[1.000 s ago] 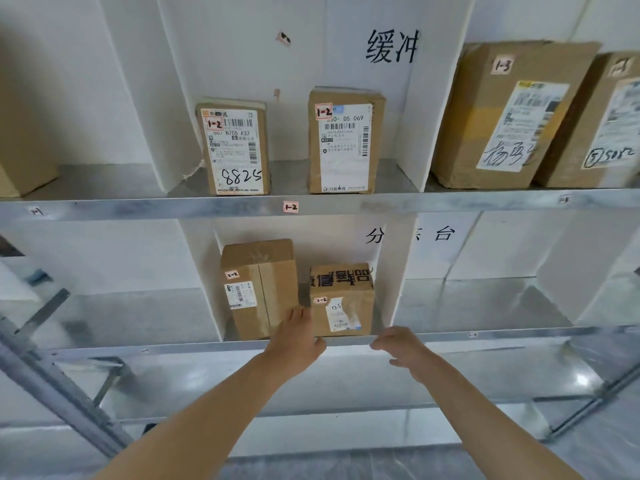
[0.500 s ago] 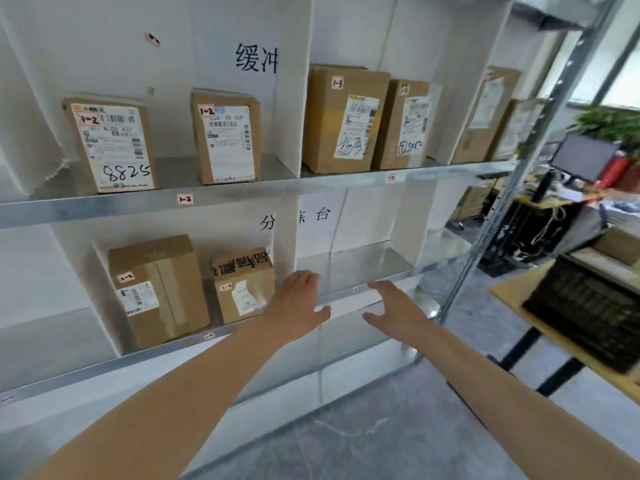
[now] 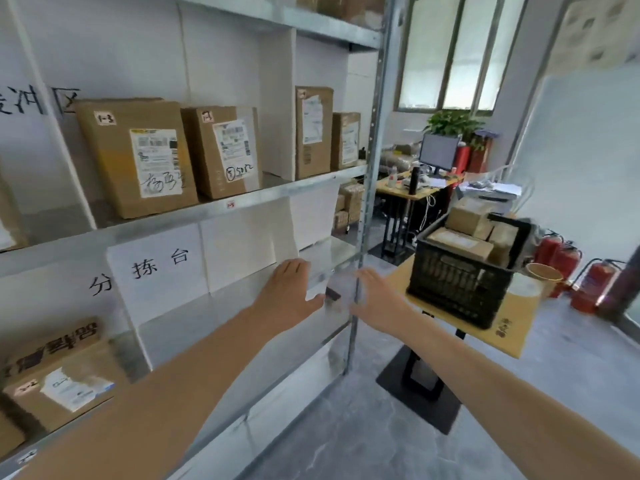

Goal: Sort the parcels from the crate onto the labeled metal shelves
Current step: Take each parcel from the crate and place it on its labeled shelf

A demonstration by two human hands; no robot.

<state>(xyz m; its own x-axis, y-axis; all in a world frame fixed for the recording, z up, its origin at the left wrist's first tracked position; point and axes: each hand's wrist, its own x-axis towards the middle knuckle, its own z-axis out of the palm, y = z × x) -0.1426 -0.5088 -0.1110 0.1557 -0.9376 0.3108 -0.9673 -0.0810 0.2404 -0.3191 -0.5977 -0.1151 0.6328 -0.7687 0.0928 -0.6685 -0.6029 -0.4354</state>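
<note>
A black plastic crate (image 3: 457, 289) with several brown parcels (image 3: 467, 226) in it stands on a small wooden table (image 3: 512, 323) at the right. The metal shelves (image 3: 194, 216) fill the left. Two parcels tagged 1-3 (image 3: 138, 154) stand on the upper shelf, with two more (image 3: 313, 131) in the bay beyond. A small parcel (image 3: 59, 372) sits on the lower shelf at far left. My left hand (image 3: 287, 289) and my right hand (image 3: 377, 299) are both stretched out empty, fingers apart, in front of the lower shelf, left of the crate.
The shelf's upright post (image 3: 367, 188) stands between my hands and the crate. Red fire extinguishers (image 3: 588, 282) sit on the floor at far right. A desk with a monitor (image 3: 438, 154) and a plant is behind. A paper cup (image 3: 543, 275) stands by the crate.
My view has swung right, from the 1-2 bays to the 1-3 bays and the crate. Both hands left the small parcel on the lower shelf and moved right, empty.
</note>
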